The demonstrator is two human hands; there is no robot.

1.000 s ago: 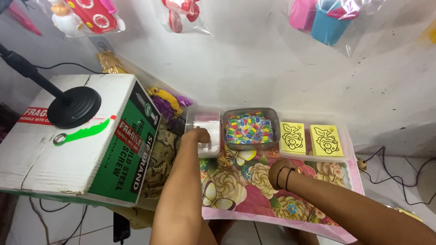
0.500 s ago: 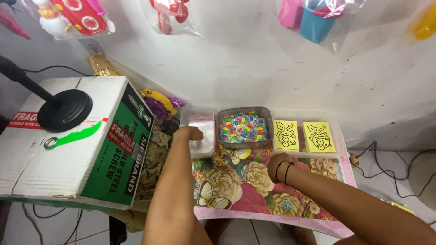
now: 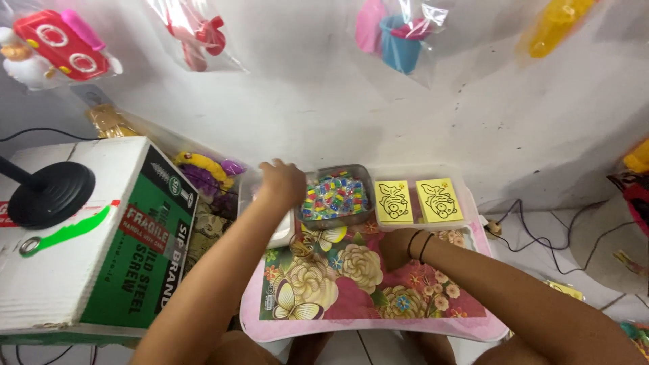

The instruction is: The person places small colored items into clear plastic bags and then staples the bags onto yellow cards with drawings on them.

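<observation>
1. One cardboard box, white top and green side, far left; one black round stand base rests on it, its pole cut off by the frame edge.
2. One heap of purple and yellow items behind the box, partly hidden.
3. One left hand, fingers curled down over one clear plastic container; it looks to be gripping the rim, though the hand hides the contact and the contents.
4. One metal tray of mixed coloured beads, just beside the left hand.
5. Two yellow cards with black outline drawings, side by side.
6. One right hand, loosely closed, holding nothing visible, resting on one floral-topped desk.
7. Four bagged toys hanging on the wall above, some cut off.
</observation>
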